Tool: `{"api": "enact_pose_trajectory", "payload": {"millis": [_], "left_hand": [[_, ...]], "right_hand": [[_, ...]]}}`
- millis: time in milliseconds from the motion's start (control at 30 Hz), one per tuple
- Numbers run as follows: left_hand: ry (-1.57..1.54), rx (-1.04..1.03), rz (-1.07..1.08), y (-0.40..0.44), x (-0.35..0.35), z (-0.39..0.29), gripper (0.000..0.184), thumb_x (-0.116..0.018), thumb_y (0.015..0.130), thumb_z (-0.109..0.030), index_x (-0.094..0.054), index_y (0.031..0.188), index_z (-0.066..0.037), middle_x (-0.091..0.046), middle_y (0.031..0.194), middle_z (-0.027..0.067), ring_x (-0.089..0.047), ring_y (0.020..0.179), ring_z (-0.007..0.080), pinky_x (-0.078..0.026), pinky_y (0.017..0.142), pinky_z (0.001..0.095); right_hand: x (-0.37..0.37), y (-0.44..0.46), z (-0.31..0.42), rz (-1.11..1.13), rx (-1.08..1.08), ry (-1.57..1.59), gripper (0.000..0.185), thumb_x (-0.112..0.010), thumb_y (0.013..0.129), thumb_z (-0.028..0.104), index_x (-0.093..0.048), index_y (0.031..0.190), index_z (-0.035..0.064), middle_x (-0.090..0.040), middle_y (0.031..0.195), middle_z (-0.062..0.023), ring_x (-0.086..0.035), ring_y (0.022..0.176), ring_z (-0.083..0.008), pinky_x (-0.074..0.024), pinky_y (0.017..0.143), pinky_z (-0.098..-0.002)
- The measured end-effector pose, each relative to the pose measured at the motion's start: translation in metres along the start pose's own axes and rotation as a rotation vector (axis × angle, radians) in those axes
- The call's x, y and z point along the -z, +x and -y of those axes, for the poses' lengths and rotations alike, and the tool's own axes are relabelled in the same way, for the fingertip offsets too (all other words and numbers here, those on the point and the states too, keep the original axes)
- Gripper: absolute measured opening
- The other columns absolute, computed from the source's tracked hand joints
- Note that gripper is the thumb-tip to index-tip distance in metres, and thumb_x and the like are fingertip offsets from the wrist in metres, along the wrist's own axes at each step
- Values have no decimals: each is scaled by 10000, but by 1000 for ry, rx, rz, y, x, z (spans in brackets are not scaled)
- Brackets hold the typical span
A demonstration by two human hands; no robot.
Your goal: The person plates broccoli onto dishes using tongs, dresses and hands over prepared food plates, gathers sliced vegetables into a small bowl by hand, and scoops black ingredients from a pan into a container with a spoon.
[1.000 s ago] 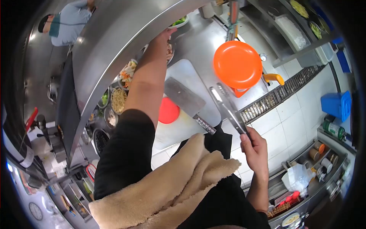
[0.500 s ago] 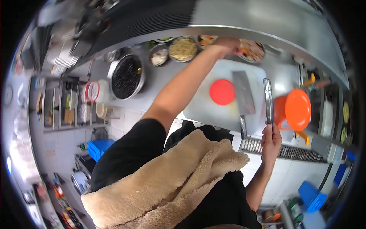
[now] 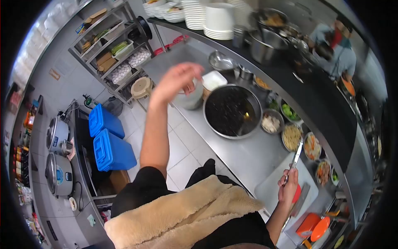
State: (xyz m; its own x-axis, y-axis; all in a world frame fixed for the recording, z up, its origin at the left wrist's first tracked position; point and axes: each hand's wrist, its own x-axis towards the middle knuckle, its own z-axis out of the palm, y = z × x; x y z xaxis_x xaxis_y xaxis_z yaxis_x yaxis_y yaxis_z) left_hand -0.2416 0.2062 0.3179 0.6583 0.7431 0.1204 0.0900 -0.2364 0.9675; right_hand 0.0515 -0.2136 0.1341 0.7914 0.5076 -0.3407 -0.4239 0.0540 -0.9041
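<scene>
My left hand [image 3: 180, 81] is raised over a translucent jar [image 3: 191, 97] at the counter's left end. Its fingers are bent and apart, slightly blurred, with nothing seen in them. My right hand [image 3: 289, 184] grips metal tongs [image 3: 297, 155], whose tips point up towards a bowl of pale shredded food [image 3: 291, 137]. Beneath that hand lies a white cutting board [image 3: 271, 186], with a round red thing [image 3: 297, 194] and a cleaver [image 3: 301, 199] on it. A large steel bowl [image 3: 233, 135] of dark, glossy food stands between my hands.
Bowls of cut ingredients [image 3: 311, 146] line the back of the counter under a dark shelf [image 3: 286, 74]. An orange container [image 3: 307, 225] sits beyond the board. Blue bins [image 3: 114, 149] stand on the floor at left. Another person [image 3: 338, 52] is across the shelf.
My view has turned left. My left hand has moved away from the ingredient bowls at the back to above the jar. My right hand still holds the tongs, now tilted.
</scene>
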Motion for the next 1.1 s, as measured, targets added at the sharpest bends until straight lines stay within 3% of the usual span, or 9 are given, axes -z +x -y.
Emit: {"api": "enact_pose_trajectory", "payload": {"millis": [200,400,500,567,633,767,833,967,1100], "left_hand": [[-3,-191,-571,209,222,26,335,-673,963,-326,-676,1105,-23,-711,945,70,-628,681,140,-510,537,307],[380,143,-686,458,424,100,534,-536,1017,-501,-665,1231,-28,-735,964,130,-739,851,265,-603,708,428],[-213,42,-489,480,417,103,449,-603,1002,-525,-634,1212,-129,-680,1006,55,-682,854,214,-577,631,375],[-198,121,-348,516,460,121,440,-611,980,-587,-646,1038,-152,-583,710,-14,-547,535,166,-465,458,308],[83,322,-593,547,499,132,383,-674,954,-534,-633,966,-154,-562,663,-22,-557,521,137,-476,430,278],[131,201,-406,589,566,160,306,-689,885,-346,-633,1051,-95,-611,799,27,-605,589,143,-532,494,257],[265,220,-371,599,570,150,279,-672,895,-322,-637,1030,-80,-614,797,30,-609,588,137,-524,483,243],[449,281,-477,602,587,101,284,-657,909,-253,-635,1093,-39,-629,829,49,-637,622,137,-523,471,214],[223,251,-427,581,631,79,386,-665,976,-253,-612,1217,44,-675,993,120,-696,813,185,-607,631,233]], "right_hand": [[-65,22,-35,103,-242,40,200,-571,1029,267,-581,1126,93,-591,885,-21,-460,553,-101,-356,468,-260],[-64,-6,-46,-221,-119,-135,233,-551,1016,367,-577,986,138,-547,692,31,-486,496,-70,-360,415,-241],[-80,-21,-33,-352,-83,-332,206,-559,1043,309,-575,952,124,-515,705,29,-423,498,-73,-341,446,-254],[-87,-13,-26,-415,-97,-451,261,-605,1023,345,-600,1006,85,-513,721,35,-456,553,-59,-356,479,-236],[-79,12,-31,-469,-25,-569,297,-611,1023,346,-628,1025,49,-547,732,1,-508,599,-91,-410,524,-273],[-70,86,-22,-547,240,-1099,409,-634,983,365,-672,1054,-36,-716,933,-230,-691,905,-388,-527,808,-448],[-85,119,-6,-565,254,-1204,440,-638,964,371,-682,1120,-38,-711,1069,-287,-665,1061,-455,-517,909,-485],[-99,219,22,-353,116,-1567,434,-559,990,337,-668,1269,23,-668,1263,-257,-628,1193,-413,-474,1026,-481],[-95,284,24,-446,435,-1715,437,-530,993,325,-644,1350,100,-606,1418,-192,-562,1314,-364,-432,1117,-483]]}}
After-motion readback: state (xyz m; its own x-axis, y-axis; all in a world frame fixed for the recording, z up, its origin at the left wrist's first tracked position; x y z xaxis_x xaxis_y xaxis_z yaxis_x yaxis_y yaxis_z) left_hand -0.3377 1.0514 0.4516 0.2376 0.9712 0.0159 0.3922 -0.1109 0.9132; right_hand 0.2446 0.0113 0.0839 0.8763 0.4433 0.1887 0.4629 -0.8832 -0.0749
